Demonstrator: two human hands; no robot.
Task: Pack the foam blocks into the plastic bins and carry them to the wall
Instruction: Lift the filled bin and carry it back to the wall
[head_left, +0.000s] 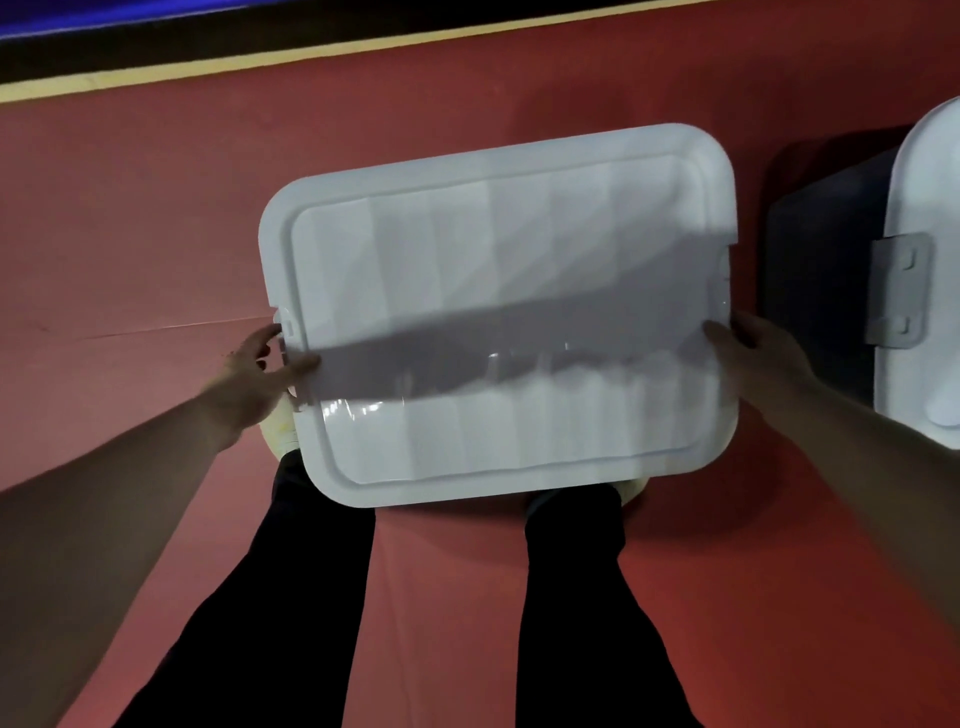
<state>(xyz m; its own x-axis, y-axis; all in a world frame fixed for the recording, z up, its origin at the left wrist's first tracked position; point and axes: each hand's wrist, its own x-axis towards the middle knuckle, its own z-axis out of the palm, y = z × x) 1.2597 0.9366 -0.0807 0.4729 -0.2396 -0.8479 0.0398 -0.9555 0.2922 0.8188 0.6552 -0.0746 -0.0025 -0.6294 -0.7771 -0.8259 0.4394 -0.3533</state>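
Black-trousered legs (291, 597) stand on a red floor (130, 208) as the left hand (257, 371) and right hand (756, 340) grip a white-lidded plastic bin (498, 312) by its short ends (thumbs on top). A second bin (831, 260) sits just right, with a yellow stripe (260, 61) beyond.

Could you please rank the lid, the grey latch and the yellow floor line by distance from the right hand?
1. Lid: the right hand holds its right edge.
2. Grey latch: just right, on the neighbouring bin.
3. Yellow floor line: far ahead, top of view.
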